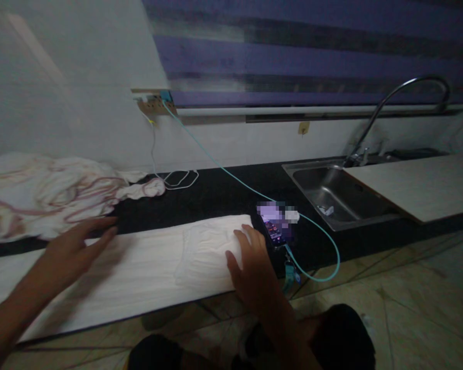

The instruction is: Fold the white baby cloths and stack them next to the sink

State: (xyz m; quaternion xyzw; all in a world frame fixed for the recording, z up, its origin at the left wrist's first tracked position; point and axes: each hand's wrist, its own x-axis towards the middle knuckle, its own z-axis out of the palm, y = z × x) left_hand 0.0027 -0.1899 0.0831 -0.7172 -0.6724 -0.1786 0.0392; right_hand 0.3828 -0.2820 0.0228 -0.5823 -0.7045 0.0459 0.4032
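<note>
A long white cloth (139, 267) lies flat along the front of the black counter, with a folded, slightly wrinkled layer (206, 252) at its right end. My right hand (250, 257) rests at that folded end, fingers apart and curved over the fabric. Above the left part of the cloth hovers my left hand (77, 246), its fingers stretched to the right and thumb apart, holding nothing. Just right of my right hand lies a lit phone (273, 234) with a teal cable (324, 280) plugged in.
A heap of crumpled white cloth with reddish edges (54, 192) sits at the back left. A power strip (156, 104) is on the wall. To the right are a steel sink (327, 198), a curved faucet (386, 100) and a pale board (428, 185) partly over the sink.
</note>
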